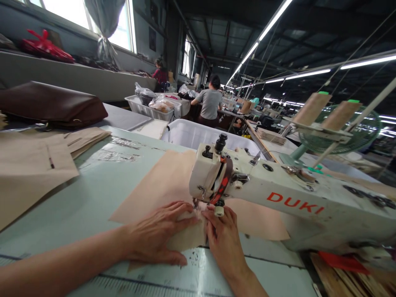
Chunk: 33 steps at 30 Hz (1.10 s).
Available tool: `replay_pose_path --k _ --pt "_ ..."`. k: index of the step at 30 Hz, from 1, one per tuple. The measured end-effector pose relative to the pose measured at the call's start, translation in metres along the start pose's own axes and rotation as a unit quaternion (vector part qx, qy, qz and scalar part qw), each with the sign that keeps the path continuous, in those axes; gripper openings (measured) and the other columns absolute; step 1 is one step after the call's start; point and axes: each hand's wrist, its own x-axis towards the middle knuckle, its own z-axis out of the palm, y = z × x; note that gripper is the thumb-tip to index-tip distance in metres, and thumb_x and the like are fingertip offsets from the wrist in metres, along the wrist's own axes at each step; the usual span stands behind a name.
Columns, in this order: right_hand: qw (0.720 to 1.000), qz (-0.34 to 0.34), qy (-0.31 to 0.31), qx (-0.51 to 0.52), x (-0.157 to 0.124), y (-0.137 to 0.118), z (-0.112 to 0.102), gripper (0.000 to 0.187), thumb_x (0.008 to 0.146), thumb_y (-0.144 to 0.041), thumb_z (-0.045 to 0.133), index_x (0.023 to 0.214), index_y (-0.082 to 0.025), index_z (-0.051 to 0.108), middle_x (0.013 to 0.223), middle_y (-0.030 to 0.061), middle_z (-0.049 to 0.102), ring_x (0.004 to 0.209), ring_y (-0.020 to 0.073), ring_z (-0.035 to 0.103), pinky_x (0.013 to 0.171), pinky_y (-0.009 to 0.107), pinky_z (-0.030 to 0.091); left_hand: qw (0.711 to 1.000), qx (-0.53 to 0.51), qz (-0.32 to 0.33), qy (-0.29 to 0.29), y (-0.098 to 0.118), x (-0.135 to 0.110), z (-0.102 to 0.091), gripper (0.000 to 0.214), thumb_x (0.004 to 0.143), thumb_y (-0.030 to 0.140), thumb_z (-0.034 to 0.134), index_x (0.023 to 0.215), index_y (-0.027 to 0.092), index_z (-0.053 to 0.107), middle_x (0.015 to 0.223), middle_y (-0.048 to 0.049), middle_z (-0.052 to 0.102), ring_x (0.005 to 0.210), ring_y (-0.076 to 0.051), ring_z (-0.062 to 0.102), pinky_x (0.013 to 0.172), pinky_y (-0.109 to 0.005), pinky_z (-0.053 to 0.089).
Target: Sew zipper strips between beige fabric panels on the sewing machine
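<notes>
A sewing machine (253,198) marked DUKI stands on the pale green table, its needle and presser foot above a tan sheet of fabric or leather (167,177). My left hand (154,235) lies flat on the sheet, fingers apart, fingertips just left of the presser foot. A smaller beige piece (187,236) shows between my hands, on top near the needle. My right hand (224,237) is at the right edge of that piece, fingers bent and drawn together on it close under the machine head. The exact grip of its fingertips is partly hidden.
Tan cut pieces (37,165) and a dark brown leather bag (52,105) lie at left. Behind the machine is a white bin (188,132). Two thread cones (312,108) and a green fan (355,128) stand at right. Another person (210,101) sits farther back.
</notes>
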Motion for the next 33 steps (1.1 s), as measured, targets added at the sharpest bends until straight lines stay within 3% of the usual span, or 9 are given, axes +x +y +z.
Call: replay_pose_path --k 6,15,24,33 --pt "1.000 0.007 -0.006 -0.004 -0.001 0.001 0.003 0.026 0.091 -0.007 0.053 0.097 -0.023 0.072 0.104 0.0067 0.066 0.107 0.0254 0.053 0.102 0.048 0.042 1.000 -0.013 0.011 0.019 -0.009 0.002 0.004 0.089 0.082 0.069 0.066 0.155 0.027 0.036 0.148 -0.0135 0.046 0.134 -0.037 0.047 0.118 -0.051 0.031" --pt "1.000 0.014 -0.005 -0.007 0.000 0.001 0.004 0.024 0.092 -0.008 0.052 0.083 -0.021 0.071 0.102 0.0071 0.067 0.107 0.0240 0.053 0.103 0.047 0.041 1.000 0.000 -0.002 0.004 -0.012 0.004 0.005 0.090 0.083 0.071 0.063 0.155 0.025 0.036 0.149 -0.0145 0.044 0.138 -0.035 0.041 0.118 -0.048 0.030" --pt "1.000 0.012 -0.017 -0.018 -0.001 0.003 0.007 0.030 0.096 -0.012 0.050 0.113 -0.022 0.072 0.106 0.0082 0.067 0.108 0.0252 0.054 0.103 0.047 0.040 0.999 -0.014 0.011 0.034 -0.014 0.005 0.007 0.091 0.082 0.071 0.065 0.155 0.026 0.035 0.149 -0.0140 0.045 0.136 -0.035 0.044 0.119 -0.048 0.027" --pt "0.999 0.024 -0.029 -0.015 -0.004 0.007 0.010 0.036 0.100 -0.018 0.043 0.130 -0.022 0.063 0.116 0.0088 0.066 0.115 0.0254 0.055 0.103 0.044 0.043 1.000 -0.006 0.003 0.027 -0.013 0.007 0.002 0.090 0.081 0.071 0.066 0.153 0.026 0.039 0.147 -0.0148 0.047 0.136 -0.037 0.044 0.116 -0.050 0.032"
